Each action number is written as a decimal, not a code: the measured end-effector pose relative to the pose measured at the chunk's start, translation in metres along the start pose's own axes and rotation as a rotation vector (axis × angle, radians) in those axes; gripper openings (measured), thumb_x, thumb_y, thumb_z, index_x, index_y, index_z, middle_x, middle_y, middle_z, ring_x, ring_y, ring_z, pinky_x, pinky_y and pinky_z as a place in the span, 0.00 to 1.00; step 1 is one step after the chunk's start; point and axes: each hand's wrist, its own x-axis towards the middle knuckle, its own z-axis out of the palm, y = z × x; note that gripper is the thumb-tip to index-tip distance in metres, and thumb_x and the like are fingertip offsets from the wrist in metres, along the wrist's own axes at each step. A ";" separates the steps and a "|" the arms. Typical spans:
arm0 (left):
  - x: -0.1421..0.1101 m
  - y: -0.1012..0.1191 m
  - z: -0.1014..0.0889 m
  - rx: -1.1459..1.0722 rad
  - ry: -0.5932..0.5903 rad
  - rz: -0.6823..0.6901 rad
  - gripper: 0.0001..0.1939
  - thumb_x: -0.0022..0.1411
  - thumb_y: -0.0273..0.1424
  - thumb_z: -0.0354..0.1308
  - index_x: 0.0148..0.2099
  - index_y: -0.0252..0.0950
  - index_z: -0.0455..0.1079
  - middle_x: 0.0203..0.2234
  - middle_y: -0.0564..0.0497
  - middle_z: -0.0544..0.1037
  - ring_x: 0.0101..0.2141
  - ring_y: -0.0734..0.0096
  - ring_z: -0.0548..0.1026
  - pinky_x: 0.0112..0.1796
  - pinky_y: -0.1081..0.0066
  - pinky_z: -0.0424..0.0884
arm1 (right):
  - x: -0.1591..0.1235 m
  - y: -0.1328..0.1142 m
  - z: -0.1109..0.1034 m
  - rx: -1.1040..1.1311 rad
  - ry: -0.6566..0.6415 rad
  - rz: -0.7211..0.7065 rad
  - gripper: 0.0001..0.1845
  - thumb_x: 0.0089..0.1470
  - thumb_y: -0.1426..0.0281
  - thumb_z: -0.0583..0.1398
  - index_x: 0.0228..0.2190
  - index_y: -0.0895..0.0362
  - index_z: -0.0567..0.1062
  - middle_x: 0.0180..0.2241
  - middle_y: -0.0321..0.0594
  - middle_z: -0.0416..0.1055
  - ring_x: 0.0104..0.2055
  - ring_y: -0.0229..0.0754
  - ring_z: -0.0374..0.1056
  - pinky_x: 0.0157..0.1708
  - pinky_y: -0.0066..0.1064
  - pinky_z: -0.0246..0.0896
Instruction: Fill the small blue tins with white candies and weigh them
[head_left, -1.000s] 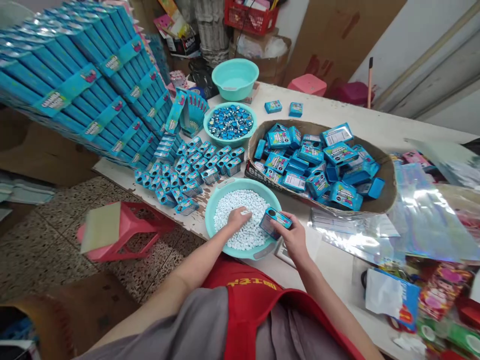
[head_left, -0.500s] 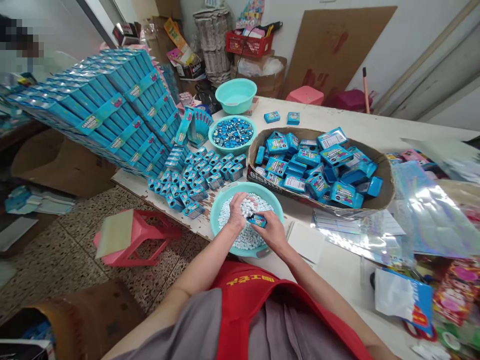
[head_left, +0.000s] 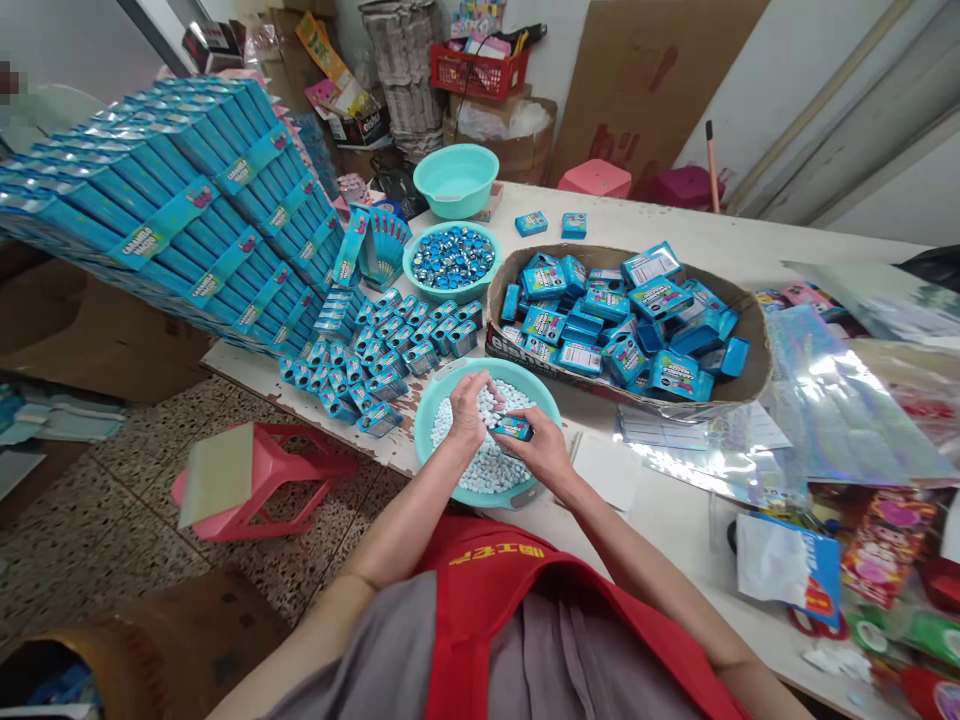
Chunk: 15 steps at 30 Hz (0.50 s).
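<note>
A teal basin (head_left: 427,425) full of small white candies (head_left: 487,465) sits at the table's near edge. My right hand (head_left: 544,455) grips a small blue box (head_left: 512,429) over the basin. My left hand (head_left: 471,408) is cupped, fingers together, just left of the box above the candies; what it holds is hidden. Both hands almost touch at the box.
Rows of small blue boxes (head_left: 375,355) lie left of the basin. A cardboard tray (head_left: 757,375) of blue boxes stands to the right. A bowl of shiny blue pieces (head_left: 452,257) and an empty teal bowl (head_left: 456,178) are behind. Stacked blue cartons (head_left: 172,210) rise left; a pink stool (head_left: 255,475) is below.
My right hand brought the blue box from the basin's right rim over the candies. My left hand lifted out of the candies and closed up beside the box.
</note>
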 end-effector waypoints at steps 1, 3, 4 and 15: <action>0.000 0.000 0.000 0.012 0.000 0.004 0.16 0.48 0.41 0.61 0.27 0.36 0.61 0.18 0.57 0.66 0.18 0.77 0.67 0.21 0.74 0.64 | 0.000 -0.001 0.000 0.008 -0.001 -0.003 0.17 0.42 0.62 0.66 0.36 0.55 0.75 0.35 0.41 0.72 0.39 0.48 0.69 0.41 0.39 0.62; 0.002 -0.001 0.001 0.033 -0.004 0.028 0.16 0.49 0.42 0.61 0.27 0.36 0.62 0.16 0.58 0.64 0.16 0.77 0.66 0.21 0.74 0.63 | 0.002 -0.003 0.000 0.022 0.000 0.005 0.17 0.42 0.62 0.66 0.36 0.55 0.75 0.34 0.40 0.72 0.39 0.47 0.69 0.41 0.38 0.62; 0.002 -0.002 0.001 0.039 -0.002 0.043 0.16 0.49 0.42 0.61 0.26 0.36 0.61 0.15 0.59 0.63 0.16 0.78 0.65 0.21 0.74 0.63 | 0.002 -0.004 0.000 0.028 -0.001 0.012 0.17 0.42 0.63 0.66 0.35 0.55 0.75 0.34 0.40 0.72 0.38 0.47 0.69 0.40 0.38 0.62; 0.011 -0.004 0.003 0.091 0.007 0.105 0.17 0.51 0.42 0.61 0.24 0.36 0.60 0.13 0.58 0.63 0.16 0.77 0.66 0.21 0.75 0.63 | 0.010 -0.006 -0.001 0.046 0.016 0.045 0.16 0.43 0.63 0.65 0.36 0.53 0.75 0.35 0.39 0.72 0.40 0.46 0.68 0.42 0.38 0.62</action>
